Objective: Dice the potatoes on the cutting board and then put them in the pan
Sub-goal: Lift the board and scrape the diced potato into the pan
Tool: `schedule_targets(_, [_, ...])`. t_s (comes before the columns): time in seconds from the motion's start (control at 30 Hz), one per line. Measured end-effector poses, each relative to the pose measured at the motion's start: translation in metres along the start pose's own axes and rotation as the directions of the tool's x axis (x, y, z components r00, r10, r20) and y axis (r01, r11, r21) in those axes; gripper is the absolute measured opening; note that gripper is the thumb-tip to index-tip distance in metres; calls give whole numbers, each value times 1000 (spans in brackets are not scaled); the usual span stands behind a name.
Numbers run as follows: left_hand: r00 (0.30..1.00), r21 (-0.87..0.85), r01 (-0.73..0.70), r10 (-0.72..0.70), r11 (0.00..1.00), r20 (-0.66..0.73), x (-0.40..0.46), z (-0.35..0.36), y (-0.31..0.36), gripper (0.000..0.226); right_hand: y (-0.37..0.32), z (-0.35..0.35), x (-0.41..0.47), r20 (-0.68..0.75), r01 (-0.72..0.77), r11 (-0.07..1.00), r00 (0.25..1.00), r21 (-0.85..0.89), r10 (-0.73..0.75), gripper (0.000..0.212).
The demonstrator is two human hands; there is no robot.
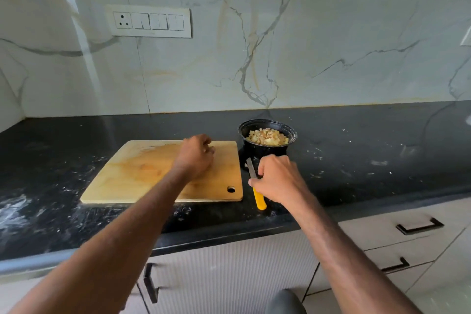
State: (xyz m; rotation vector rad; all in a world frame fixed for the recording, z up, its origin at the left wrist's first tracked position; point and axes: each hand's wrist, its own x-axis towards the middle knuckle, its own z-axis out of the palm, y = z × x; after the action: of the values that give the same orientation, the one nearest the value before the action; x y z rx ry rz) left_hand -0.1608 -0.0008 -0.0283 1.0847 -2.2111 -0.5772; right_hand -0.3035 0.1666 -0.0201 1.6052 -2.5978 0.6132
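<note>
yellow-handled knife (255,187) in right grip (276,178); diced potatoes (267,137) beyond (in pan (265,151)); left grip (197,154) seemingly curled, empty.

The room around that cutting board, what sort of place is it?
Most likely a home kitchen. A wooden cutting board lies on a dark stone counter with drawers underneath, a marble-look wall with a socket panel behind, and a black pan of diced potato.

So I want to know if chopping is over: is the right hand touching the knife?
Touching. The head view shows the right hand with fingers on the knife, which lies on the counter.
</note>
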Motion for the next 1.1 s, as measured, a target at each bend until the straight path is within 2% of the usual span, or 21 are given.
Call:
schedule_targets(0.07, [993,203,100,-84,974,-87,-5,-23,-28,44,-8,4,-4,29,0,999,1000,-36,1,27])
schedule_targets(0.13, [963,350,269,-241,897,-123,-12,-46,-54,55,-15,7,-7,17,-5,998,1000,-58,6,25])
schedule_targets(0.23, [892,428,449,-419,785,-167,-26,-72,-81,64,-20,9,-8,-16,-48,998,999,-42,47,25])
schedule_targets(0.33, [856,412,513,-483,753,-183,-38,-87,-98,68,-20,13,-8,-62,-113,992,991,55,117,33])
schedule_targets(0.43, [872,402,489,-446,774,-202,-46,-92,-110,73,-19,12,-11,-167,-132,983,974,128,153,32])
schedule_targets(0.57, [890,438,449,-343,779,-302,-61,-93,-117,73,-31,7,-7,-329,-62,984,937,167,115,21])
schedule_targets(0.77, [894,420,417,-282,806,-347,-79,-91,-113,75,-69,33,13,-229,-75,990,968,120,101,20])
schedule_targets(0.9, [905,398,384,-255,833,-340,-90,-93,-107,74,-70,38,14,-251,-97,991,961,94,118,24])
schedule_targets(1.03, [937,419,304,-190,856,-293,-105,-95,-109,83,-48,34,-6,-284,-105,978,946,182,155,38])
schedule_targets(1.1, [952,461,267,-156,846,-265,-111,-95,-112,86,-36,34,-17,-263,-62,971,957,231,124,46])
